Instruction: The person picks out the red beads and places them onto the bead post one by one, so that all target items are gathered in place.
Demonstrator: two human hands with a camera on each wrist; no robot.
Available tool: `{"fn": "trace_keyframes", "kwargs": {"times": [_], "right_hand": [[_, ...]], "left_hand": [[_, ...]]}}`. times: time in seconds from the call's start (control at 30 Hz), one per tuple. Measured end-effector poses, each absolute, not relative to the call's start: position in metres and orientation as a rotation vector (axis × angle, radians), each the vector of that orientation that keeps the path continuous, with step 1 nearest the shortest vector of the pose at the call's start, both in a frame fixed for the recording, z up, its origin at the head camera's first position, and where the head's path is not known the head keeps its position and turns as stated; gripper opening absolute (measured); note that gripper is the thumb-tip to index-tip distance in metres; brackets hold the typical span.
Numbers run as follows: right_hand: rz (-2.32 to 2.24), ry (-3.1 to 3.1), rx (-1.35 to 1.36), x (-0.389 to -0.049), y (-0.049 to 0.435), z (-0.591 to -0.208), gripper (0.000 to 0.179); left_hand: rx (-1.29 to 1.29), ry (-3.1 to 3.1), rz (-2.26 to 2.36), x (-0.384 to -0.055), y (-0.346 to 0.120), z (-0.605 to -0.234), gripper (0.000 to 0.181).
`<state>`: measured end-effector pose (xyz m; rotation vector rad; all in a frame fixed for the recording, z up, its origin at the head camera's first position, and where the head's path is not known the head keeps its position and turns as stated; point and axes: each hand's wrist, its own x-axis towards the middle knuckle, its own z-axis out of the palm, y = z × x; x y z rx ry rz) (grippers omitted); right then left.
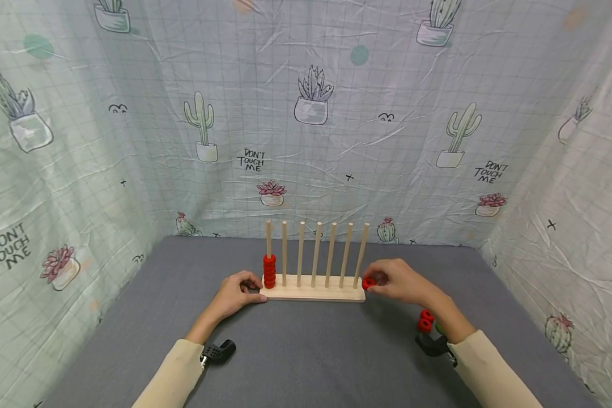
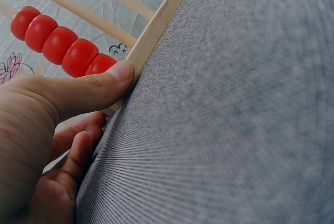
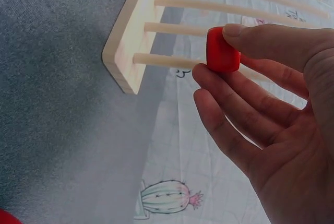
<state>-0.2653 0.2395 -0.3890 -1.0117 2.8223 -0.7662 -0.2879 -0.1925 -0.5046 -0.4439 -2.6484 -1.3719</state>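
Note:
A pale wooden peg rack (image 1: 313, 292) with several upright pegs stands on the table. Red beads (image 1: 269, 272) are stacked on its leftmost peg; the left wrist view shows the same red stack (image 2: 60, 45) up close. My left hand (image 1: 234, 294) holds the base's left end, its thumb (image 2: 112, 80) against the front edge and its other fingers curled near the end. Beside the rack's right end, my right hand (image 1: 395, 280) pinches a single red bead (image 3: 223, 50) between thumb and fingertips. This bead is off the pegs.
Loose red beads (image 1: 425, 323) lie on the grey table (image 1: 311, 357) by the right forearm, with a green piece (image 1: 440, 328) partly hidden there. Cactus-printed cloth (image 1: 265, 124) hangs behind and at both sides.

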Motion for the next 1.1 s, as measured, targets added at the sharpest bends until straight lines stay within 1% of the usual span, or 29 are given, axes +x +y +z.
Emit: {"fn": "trace_keyframes", "kwargs": {"times": [0.1, 0.3, 0.77, 1.1], "right_hand": [[-0.750, 2.825, -1.039, -0.266, 0.237, -0.389, 0.023], [-0.751, 2.809, -1.080, -0.268, 0.229, -0.386, 0.019], [-0.771, 2.793, -1.112, -0.270, 0.210, -0.381, 0.022], [-0.780, 2.753, -1.128, -0.272, 0.195, -0.372, 0.018]], "left_hand": [[-0.442, -2.649, -1.371, -0.288, -0.193, -0.505, 0.031], [-0.446, -2.649, -1.369, -0.287, -0.193, -0.505, 0.031], [-0.432, -2.661, -1.367, -0.287, -0.193, -0.505, 0.030], [-0.419, -2.671, -1.355, -0.288, -0.192, -0.505, 0.031]]}}
